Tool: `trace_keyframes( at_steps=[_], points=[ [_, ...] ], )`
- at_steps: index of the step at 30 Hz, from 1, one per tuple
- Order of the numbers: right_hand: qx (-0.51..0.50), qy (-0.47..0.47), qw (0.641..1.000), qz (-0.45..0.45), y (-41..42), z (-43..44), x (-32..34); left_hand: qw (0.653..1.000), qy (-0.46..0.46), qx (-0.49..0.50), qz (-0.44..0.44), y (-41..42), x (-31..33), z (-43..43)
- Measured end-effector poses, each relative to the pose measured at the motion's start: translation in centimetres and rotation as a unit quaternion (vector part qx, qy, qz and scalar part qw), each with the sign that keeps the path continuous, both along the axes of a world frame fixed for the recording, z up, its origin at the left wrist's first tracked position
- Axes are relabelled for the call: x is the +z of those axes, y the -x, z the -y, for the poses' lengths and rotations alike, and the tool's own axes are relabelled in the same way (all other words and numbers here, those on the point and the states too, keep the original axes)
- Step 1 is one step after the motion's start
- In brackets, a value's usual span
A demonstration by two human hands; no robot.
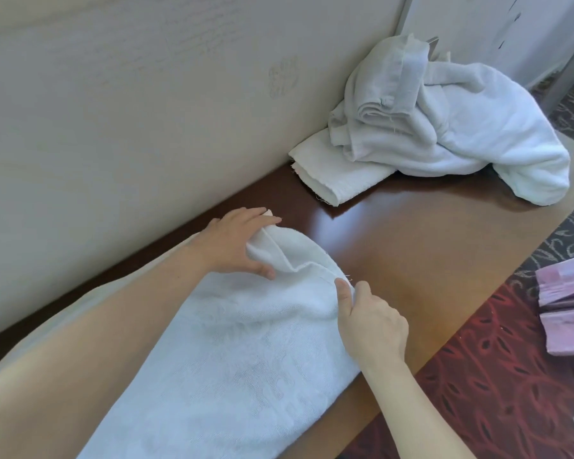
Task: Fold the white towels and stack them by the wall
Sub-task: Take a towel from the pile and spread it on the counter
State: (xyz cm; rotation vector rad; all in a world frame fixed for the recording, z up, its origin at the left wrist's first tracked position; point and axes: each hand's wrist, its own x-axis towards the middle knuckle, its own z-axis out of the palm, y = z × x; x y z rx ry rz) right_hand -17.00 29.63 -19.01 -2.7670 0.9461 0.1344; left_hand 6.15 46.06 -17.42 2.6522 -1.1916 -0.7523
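Observation:
A white towel (232, 352) lies lengthwise on the brown wooden table (421, 246), running from the bottom left toward the centre. My left hand (236, 246) grips its far corner next to the wall. My right hand (368, 319) pinches the near far-end corner between thumb and fingers. The edge between the two hands is lifted and curled. At the back right, a folded white towel (332, 173) rests against the wall, with a heap of crumpled white towels (461, 124) on and beside it.
The cream wall (130, 111) runs along the table's left side. A bare stretch of tabletop separates the held towel from the heap. Patterned red and dark carpet (497, 376) lies to the right, with pink folded material (567, 309) at the right edge.

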Motion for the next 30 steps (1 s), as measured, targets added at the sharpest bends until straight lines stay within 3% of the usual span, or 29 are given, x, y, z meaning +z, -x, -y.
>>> trace_keyframes(
  at_steps=[3, 7, 9, 12, 15, 17, 21, 25, 30],
  points=[
    [0.000, -0.010, 1.000, -0.011, -0.3, 0.1, -0.3, 0.995, 0.036, 0.015, 0.088, -0.3, -1.5, 0.6],
    [-0.016, -0.018, 0.999, 0.024, 0.0, 1.2, -0.5, 0.999, 0.013, 0.045, 0.028, -0.5, -1.3, 1.3],
    [-0.026, -0.027, 0.998, 0.049, 0.6, 1.7, -0.5, 0.996, 0.024, 0.071, 0.038, -1.3, 0.1, 1.4],
    [-0.021, -0.020, 0.996, 0.089, 1.0, 1.8, -0.5, 0.981, 0.120, 0.090, 0.121, -2.5, 1.6, 1.0],
    [-0.035, 0.009, 0.997, 0.071, 0.2, 2.3, -1.1, 0.955, 0.236, 0.014, 0.178, -3.6, 0.5, 1.4],
    [-0.044, 0.025, 0.998, 0.046, -0.1, 2.7, -1.6, 0.961, 0.224, 0.010, 0.164, -4.3, -1.1, 1.7],
    [-0.048, 0.041, 0.996, 0.060, 0.2, 2.1, -1.7, 0.951, 0.243, 0.138, 0.130, -3.7, -2.7, -0.5],
    [-0.058, 0.020, 0.994, 0.091, 0.0, 1.9, -2.1, 0.947, 0.165, 0.240, 0.136, -2.3, -3.6, -4.2],
    [-0.058, 0.031, 0.990, 0.121, -0.9, 1.5, -3.0, 0.949, 0.111, 0.247, 0.159, -1.9, -3.9, -2.8]
  ],
)
